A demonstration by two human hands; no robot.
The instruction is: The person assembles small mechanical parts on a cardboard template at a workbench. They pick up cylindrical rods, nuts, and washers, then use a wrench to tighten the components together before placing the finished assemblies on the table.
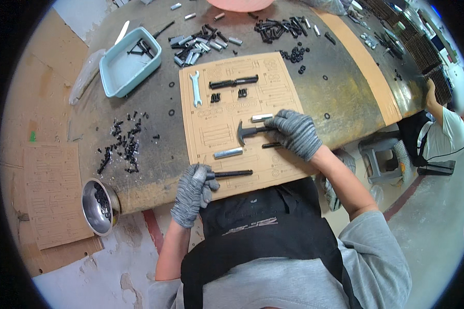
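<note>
My left hand (193, 193), in a grey knit glove, is closed around the thick end of a black rod (234, 173) at the near edge of a printed cardboard sheet (203, 144). My gloved right hand (298, 135) has its fingers closed on the shaft of a black T-shaped piece (245, 133) with a curved crossbar. Just beyond that piece lies a silver sleeve (262, 118); another silver sleeve (228, 153) rests between the hands. Below my right fingers a short black rod (271, 146) partly shows. Farther up the sheet are an open-ended wrench (196, 88), long black bolts (233, 82) and small black screws (215, 97).
A light-blue bin (106, 77) stands at the back left. Loose black screws (126, 139) and a steel bowl (85, 208) are at left. Behind the sheet are piled sleeves (195, 55), bolts (273, 30) and nuts (295, 53). Another person (451, 129) sits at far right beside a grey stool (379, 159).
</note>
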